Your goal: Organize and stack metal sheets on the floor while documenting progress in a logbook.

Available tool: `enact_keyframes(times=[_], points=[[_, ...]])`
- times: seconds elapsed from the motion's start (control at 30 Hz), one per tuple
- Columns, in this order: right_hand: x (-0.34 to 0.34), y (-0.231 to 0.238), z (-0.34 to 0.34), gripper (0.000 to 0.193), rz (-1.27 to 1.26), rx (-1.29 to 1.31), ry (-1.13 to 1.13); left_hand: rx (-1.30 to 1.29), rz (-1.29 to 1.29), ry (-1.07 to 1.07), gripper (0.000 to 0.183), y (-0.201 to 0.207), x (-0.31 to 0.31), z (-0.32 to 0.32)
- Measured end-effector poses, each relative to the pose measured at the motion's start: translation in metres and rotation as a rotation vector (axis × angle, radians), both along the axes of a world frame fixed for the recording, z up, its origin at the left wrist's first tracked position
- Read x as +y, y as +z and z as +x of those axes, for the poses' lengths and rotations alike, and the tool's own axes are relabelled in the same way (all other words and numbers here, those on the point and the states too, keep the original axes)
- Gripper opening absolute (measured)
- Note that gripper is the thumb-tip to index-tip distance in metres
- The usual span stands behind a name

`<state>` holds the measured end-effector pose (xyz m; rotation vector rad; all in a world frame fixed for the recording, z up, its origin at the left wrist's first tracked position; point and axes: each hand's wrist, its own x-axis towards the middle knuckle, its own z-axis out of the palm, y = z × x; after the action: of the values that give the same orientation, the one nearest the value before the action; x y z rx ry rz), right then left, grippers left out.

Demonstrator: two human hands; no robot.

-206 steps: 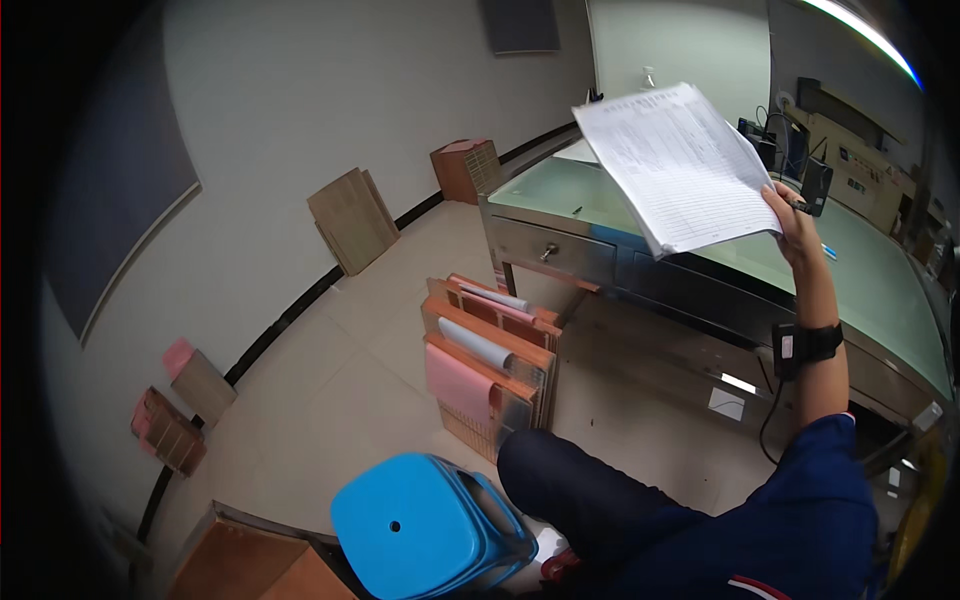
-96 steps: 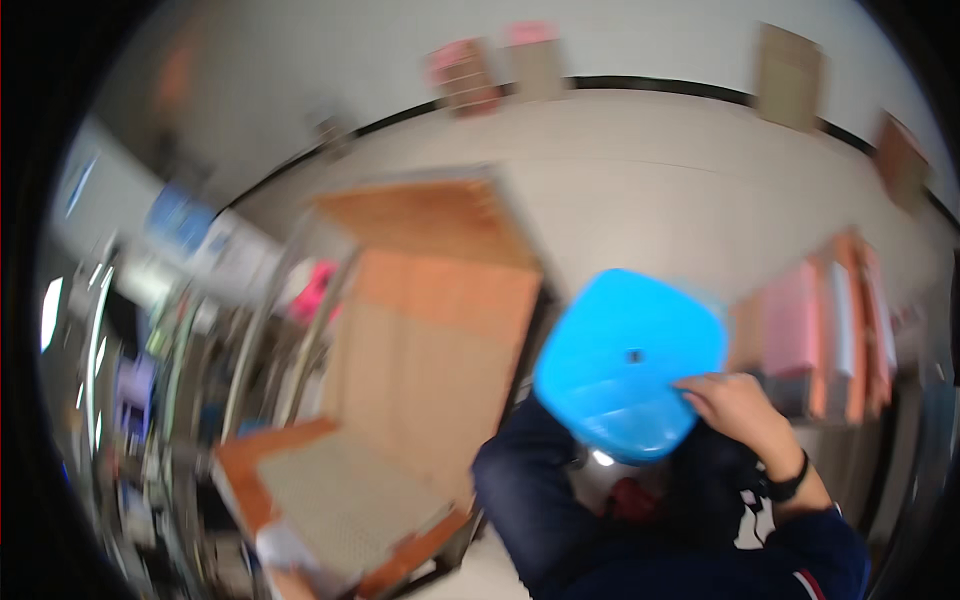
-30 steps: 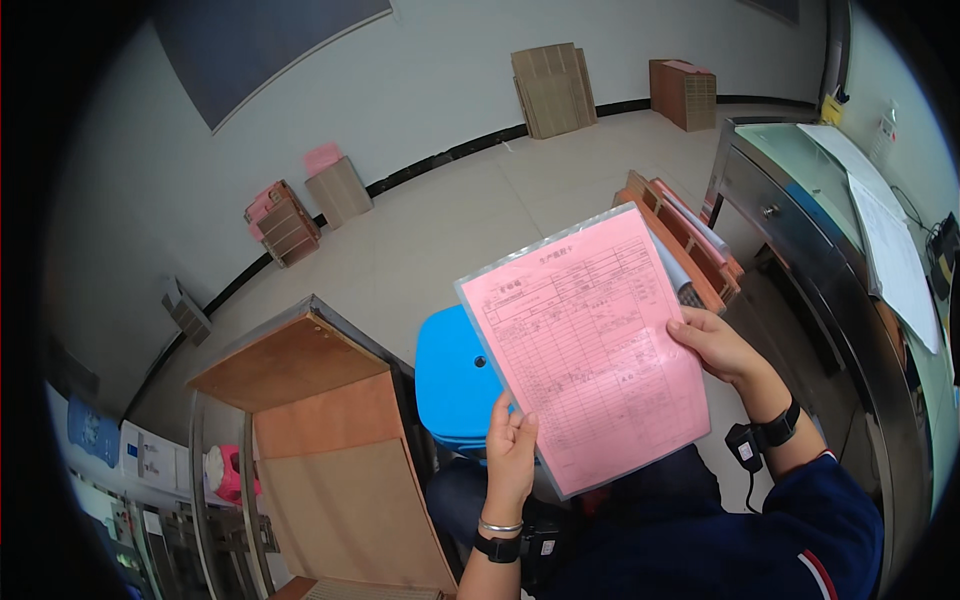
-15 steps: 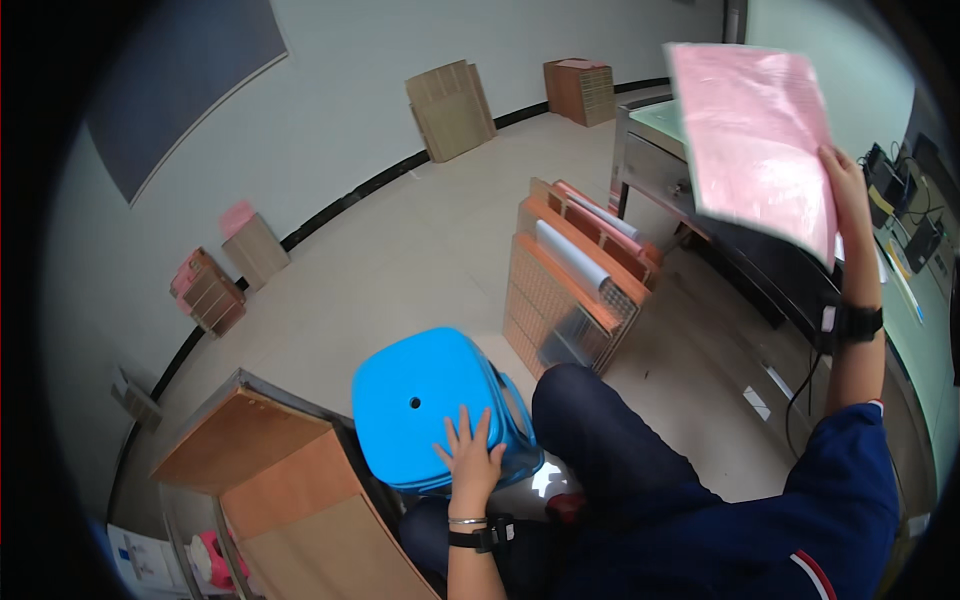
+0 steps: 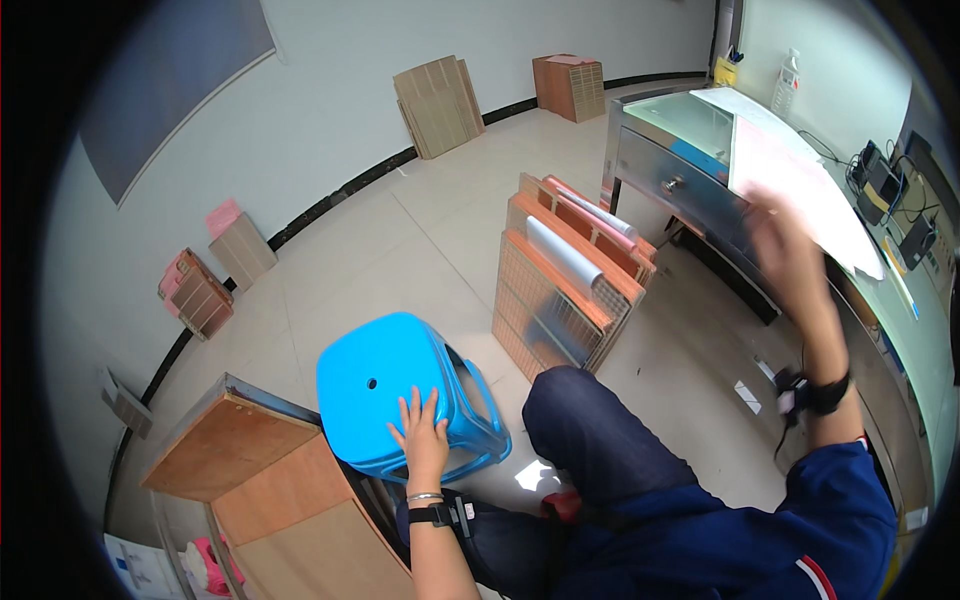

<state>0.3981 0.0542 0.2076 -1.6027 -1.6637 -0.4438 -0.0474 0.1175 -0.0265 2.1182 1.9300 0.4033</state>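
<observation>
A blue plastic stool (image 5: pixel 358 355) stands in front of me, and my left hand (image 5: pixel 424 440) lies on the near right part of its seat with fingers spread. Farther right, a pale pink sheet (image 5: pixel 775 168) lies on the glass-topped desk (image 5: pixel 665 110), over white paper. Just off the desk's front edge is my right hand (image 5: pixel 785 235), below the pink sheet. Motion smears its fingers, so whether they touch the sheet is unclear.
A rack of wooden boards with rolled sheets (image 5: pixel 565 255) stands between stool and desk. A wooden cabinet-like piece (image 5: pixel 285 490) is at lower left. Cardboard panels (image 5: pixel 440 105) lean on the far wall. A clear bottle (image 5: pixel 786 82) and black devices (image 5: pixel 878 185) sit on the desk.
My right hand has come down and slightly left from holding up the pink sheet, which now lies on the desk. My left hand stays on the stool; the view has shifted a little.
</observation>
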Motion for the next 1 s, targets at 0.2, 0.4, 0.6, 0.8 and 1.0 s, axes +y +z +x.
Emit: enact_keyframes(times=[0.2,0.4,0.6,0.8,1.0], points=[[0.056,-0.178,-0.044,0.029,-0.562,0.117,0.238,-0.290,0.039,-0.129,0.041,0.007,-0.007,0.017],[0.105,-0.268,-0.065,0.040,-0.638,0.056,0.036,-0.282,0.032,-0.121,0.038,0.033,0.000,0.023],[0.122,-0.268,-0.084,0.047,-0.633,0.050,-0.226,-0.383,0.090,-0.425,0.039,0.051,0.025,0.057],[0.137,-0.272,-0.088,0.038,-0.684,0.079,-0.360,-0.627,0.144,-0.609,0.037,0.032,0.036,0.093],[0.146,-0.296,-0.058,0.038,-0.675,0.351,-0.331,-0.672,0.126,-0.543,0.035,0.025,0.028,0.077]])
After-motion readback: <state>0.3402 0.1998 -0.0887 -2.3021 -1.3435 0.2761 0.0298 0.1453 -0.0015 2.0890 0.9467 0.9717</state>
